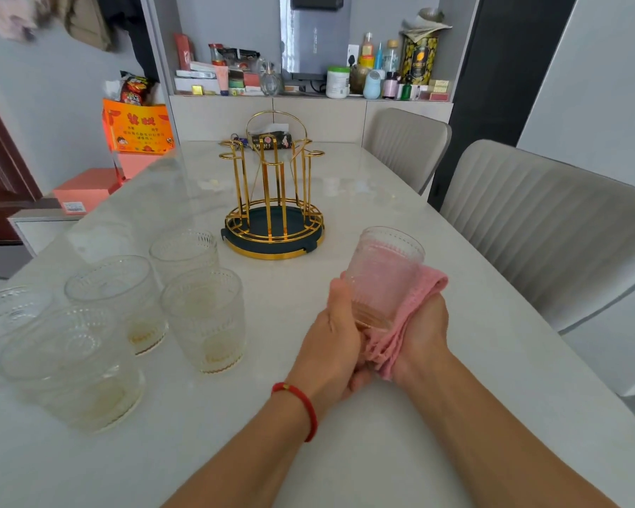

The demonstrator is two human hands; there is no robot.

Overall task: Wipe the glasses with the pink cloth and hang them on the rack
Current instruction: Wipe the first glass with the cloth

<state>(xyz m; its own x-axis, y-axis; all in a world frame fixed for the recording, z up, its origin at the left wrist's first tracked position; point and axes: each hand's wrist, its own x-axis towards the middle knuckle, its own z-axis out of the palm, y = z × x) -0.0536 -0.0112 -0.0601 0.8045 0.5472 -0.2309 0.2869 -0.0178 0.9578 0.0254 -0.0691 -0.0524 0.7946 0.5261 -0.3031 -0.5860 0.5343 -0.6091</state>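
My left hand (336,339) grips the lower part of a clear ribbed glass (384,267), held upright above the table. My right hand (424,333) presses the pink cloth (404,317) against the glass's right side and base; the cloth shows pink through the glass wall. The gold wire rack (272,192) on its dark round tray stands further back at the table's centre, with no glass on its pegs. Several more ribbed glasses stand upright on the left, the nearest ones being one glass (204,319) and another (70,364).
The white marble table (363,434) runs forward from me. Two grey padded chairs (536,229) line its right side. An orange box (138,128) and pink boxes sit off the table's left. A cluttered shelf (308,78) fills the back wall.
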